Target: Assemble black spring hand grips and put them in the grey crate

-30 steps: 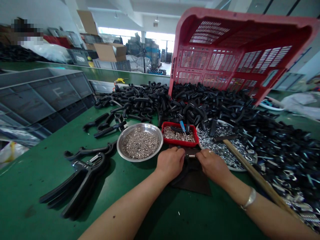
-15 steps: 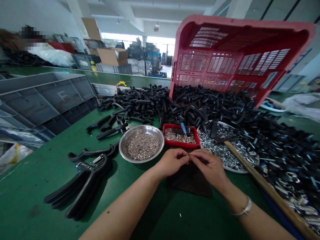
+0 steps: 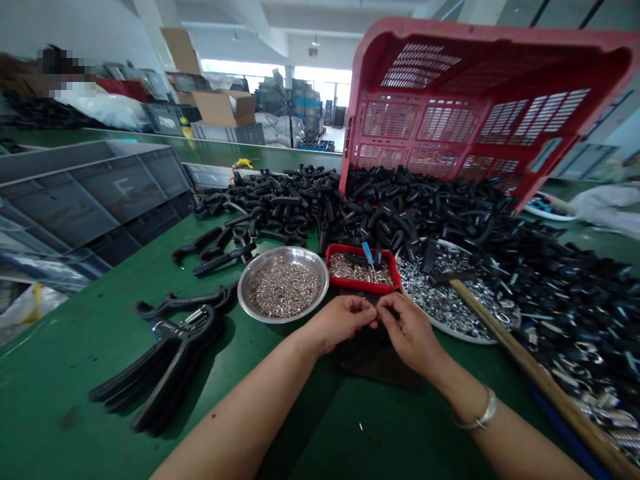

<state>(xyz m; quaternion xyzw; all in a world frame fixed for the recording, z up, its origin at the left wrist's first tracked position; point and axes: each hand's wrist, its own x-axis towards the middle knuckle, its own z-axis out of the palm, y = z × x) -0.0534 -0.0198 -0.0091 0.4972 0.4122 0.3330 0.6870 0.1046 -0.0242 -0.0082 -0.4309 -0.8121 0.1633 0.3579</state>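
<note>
My left hand (image 3: 347, 321) and my right hand (image 3: 407, 328) meet fingertip to fingertip over a dark flat plate (image 3: 383, 365) on the green table. Both are closed in a pinch; whatever lies between the fingers is too small to make out. Just beyond them stands a red tray (image 3: 397, 283) of small metal pins, with a blue-handled screwdriver (image 3: 368, 253) in it. Left of the tray is a steel bowl (image 3: 243, 293) full of small metal pieces. On the right, a hammer (image 3: 480, 312) rests across a white dish (image 3: 457, 335) of shiny metal parts.
Assembled black hand grips with springs (image 3: 170, 360) lie at the left. A heap of black handles (image 3: 285, 207) spreads across the back and right, below a tipped red crate (image 3: 350, 127). Grey bins (image 3: 95, 200) stand along the left edge.
My right hand has shifted slightly left and its fingers are more curled, still at the left fingertips. The left hand has hardly moved. The view has tilted slightly.
</note>
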